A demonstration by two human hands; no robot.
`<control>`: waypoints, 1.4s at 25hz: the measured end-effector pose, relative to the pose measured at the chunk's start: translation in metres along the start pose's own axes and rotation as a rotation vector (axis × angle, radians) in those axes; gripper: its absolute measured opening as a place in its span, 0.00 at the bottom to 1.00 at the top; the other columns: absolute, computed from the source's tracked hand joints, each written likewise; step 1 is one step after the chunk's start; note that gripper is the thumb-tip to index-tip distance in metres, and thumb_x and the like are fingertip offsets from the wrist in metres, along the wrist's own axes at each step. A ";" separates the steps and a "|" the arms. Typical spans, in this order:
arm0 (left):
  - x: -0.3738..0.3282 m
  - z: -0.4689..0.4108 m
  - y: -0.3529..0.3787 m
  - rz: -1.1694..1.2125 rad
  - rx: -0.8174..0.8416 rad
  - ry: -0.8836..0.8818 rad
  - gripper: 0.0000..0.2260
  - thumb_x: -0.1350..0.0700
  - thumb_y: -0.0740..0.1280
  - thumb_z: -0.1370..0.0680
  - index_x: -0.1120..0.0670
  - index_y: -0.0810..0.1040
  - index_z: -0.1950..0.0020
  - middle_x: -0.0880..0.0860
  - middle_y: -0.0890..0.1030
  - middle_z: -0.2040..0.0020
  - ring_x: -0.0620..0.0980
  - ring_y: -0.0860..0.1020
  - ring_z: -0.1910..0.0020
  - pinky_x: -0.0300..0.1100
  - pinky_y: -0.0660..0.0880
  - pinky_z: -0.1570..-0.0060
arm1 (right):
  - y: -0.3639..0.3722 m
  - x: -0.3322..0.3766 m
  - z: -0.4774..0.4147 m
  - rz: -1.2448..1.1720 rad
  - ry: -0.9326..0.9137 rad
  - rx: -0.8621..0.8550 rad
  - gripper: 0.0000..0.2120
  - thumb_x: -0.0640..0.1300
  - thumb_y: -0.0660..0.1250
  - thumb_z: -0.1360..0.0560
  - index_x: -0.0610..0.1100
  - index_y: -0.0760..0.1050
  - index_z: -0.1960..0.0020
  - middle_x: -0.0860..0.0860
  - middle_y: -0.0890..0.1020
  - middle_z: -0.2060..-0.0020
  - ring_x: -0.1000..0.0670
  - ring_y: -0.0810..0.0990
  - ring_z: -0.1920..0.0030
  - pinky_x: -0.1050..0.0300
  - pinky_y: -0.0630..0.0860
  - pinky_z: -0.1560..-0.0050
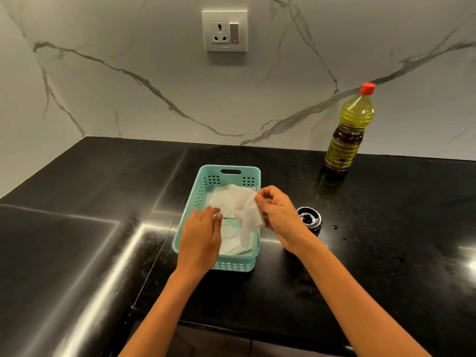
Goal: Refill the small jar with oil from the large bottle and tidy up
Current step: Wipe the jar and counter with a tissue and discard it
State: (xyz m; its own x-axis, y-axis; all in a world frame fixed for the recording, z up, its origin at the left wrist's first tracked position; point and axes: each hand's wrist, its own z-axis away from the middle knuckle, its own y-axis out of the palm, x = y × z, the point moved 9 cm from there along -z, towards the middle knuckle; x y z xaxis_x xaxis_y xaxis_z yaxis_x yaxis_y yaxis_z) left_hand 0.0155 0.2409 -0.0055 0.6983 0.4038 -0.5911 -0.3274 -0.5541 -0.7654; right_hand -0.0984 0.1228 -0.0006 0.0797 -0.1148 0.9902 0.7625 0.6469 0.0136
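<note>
1. A white paper tissue (244, 202) is pinched by the right hand (279, 217) over the light blue plastic basket (206, 171).
2. The tissue pile (231, 243) inside the basket is touched by the flat left hand (201, 235).
3. The small dark jar (310, 219) is set just right of the basket. The big red-capped oil bottle (349, 130) is set far behind the basket, to its right.

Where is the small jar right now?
In the head view the jar sits on the counter right of the basket, partly hidden behind the right hand pinching a tissue; the bottle stands farther back right.
</note>
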 end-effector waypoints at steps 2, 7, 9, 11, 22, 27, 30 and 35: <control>-0.013 0.001 0.011 0.600 0.134 -0.301 0.11 0.50 0.56 0.19 0.53 0.75 0.46 0.50 0.79 0.49 0.54 0.78 0.46 0.44 0.73 0.49 | -0.009 0.007 0.010 -0.144 0.011 0.012 0.06 0.40 0.57 0.20 0.43 0.69 0.55 0.46 0.79 0.57 0.51 0.78 0.59 0.58 0.78 0.63; -0.069 0.006 0.032 1.127 0.249 -0.473 0.06 0.59 0.65 0.24 0.56 0.76 0.47 0.53 0.83 0.55 0.48 0.82 0.57 0.41 0.80 0.59 | -0.054 0.025 0.034 -0.030 -0.040 -0.041 0.04 0.41 0.58 0.21 0.45 0.70 0.53 0.45 0.79 0.58 0.48 0.79 0.57 0.56 0.78 0.59; -0.083 0.005 0.035 1.135 0.198 -0.432 0.06 0.63 0.66 0.25 0.57 0.77 0.49 0.54 0.83 0.57 0.49 0.82 0.59 0.40 0.80 0.60 | -0.078 0.028 0.044 0.008 -0.060 -0.055 0.04 0.39 0.59 0.21 0.44 0.70 0.54 0.44 0.79 0.59 0.47 0.78 0.58 0.58 0.76 0.62; -0.091 0.006 0.042 1.115 0.160 -0.438 0.06 0.64 0.67 0.26 0.57 0.78 0.51 0.55 0.82 0.57 0.50 0.80 0.58 0.43 0.79 0.56 | -0.105 0.023 0.053 -0.005 -0.060 -0.098 0.04 0.37 0.60 0.22 0.44 0.71 0.55 0.43 0.79 0.61 0.46 0.77 0.60 0.59 0.73 0.66; -0.147 0.018 0.066 0.268 0.114 -0.020 0.08 0.60 0.70 0.27 0.53 0.79 0.49 0.50 0.80 0.55 0.46 0.76 0.59 0.36 0.74 0.58 | -0.182 -0.053 0.093 -0.249 0.115 -0.233 0.10 0.35 0.71 0.31 0.39 0.77 0.50 0.41 0.81 0.52 0.47 0.80 0.54 0.62 0.80 0.66; -0.169 -0.012 0.081 -0.057 0.152 0.248 0.16 0.56 0.67 0.25 0.54 0.75 0.37 0.53 0.77 0.38 0.51 0.72 0.38 0.40 0.65 0.38 | -0.204 -0.053 0.102 -0.066 -0.100 -0.476 0.03 0.40 0.70 0.28 0.42 0.78 0.56 0.52 0.80 0.58 0.56 0.77 0.60 0.71 0.73 0.66; -0.162 -0.018 0.106 -0.252 0.368 0.186 0.20 0.51 0.64 0.23 0.53 0.70 0.32 0.56 0.75 0.36 0.54 0.72 0.36 0.45 0.67 0.37 | -0.193 -0.082 0.100 -0.085 -0.032 -0.595 0.03 0.41 0.68 0.26 0.45 0.74 0.54 0.51 0.79 0.56 0.53 0.77 0.56 0.68 0.74 0.64; -0.171 -0.024 0.111 -0.545 0.409 0.256 0.19 0.48 0.62 0.22 0.49 0.70 0.31 0.57 0.78 0.40 0.56 0.75 0.41 0.49 0.73 0.45 | -0.189 -0.106 0.099 -0.088 0.128 -0.867 0.03 0.42 0.63 0.23 0.43 0.72 0.50 0.51 0.75 0.56 0.51 0.74 0.53 0.77 0.68 0.69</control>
State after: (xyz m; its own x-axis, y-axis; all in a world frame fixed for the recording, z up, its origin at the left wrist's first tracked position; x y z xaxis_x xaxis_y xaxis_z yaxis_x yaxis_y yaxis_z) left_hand -0.1248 0.0929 0.0173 0.9408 0.3339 -0.0587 -0.0672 0.0141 -0.9976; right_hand -0.3144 0.0873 -0.0944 0.0292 -0.2549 0.9665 0.9841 -0.1621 -0.0725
